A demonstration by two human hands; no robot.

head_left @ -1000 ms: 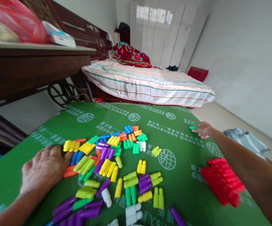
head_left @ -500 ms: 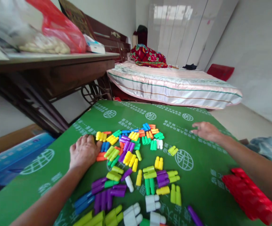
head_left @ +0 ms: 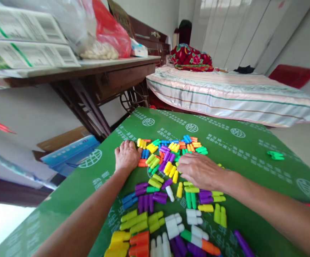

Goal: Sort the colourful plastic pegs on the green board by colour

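Observation:
My left hand (head_left: 127,156) lies on the green table (head_left: 96,200) at the left edge of a heap of plastic building blocks, its fingers stretched out and touching the tabletop. By its thumb are orange blocks (head_left: 142,163) and blue blocks (head_left: 145,154). My right hand (head_left: 200,170) is over the right side of the heap with its fingers curled down and together. What lies between those fingertips is hidden. Yellow blocks (head_left: 170,169) and purple blocks (head_left: 166,157) sit just left of it. Alone at the far right rests a green block (head_left: 275,155).
Nearer me lie lime blocks (head_left: 135,221), white blocks (head_left: 174,225), an orange block (head_left: 139,244) and a purple stick (head_left: 243,242). A side table (head_left: 128,63) with bags and boxes stands at the left. Behind is a bed (head_left: 224,92).
My right hand has come leftward from the right side of the table onto the heap. The view has turned left. A green block now shows at the far right. My left hand stays beside the heap.

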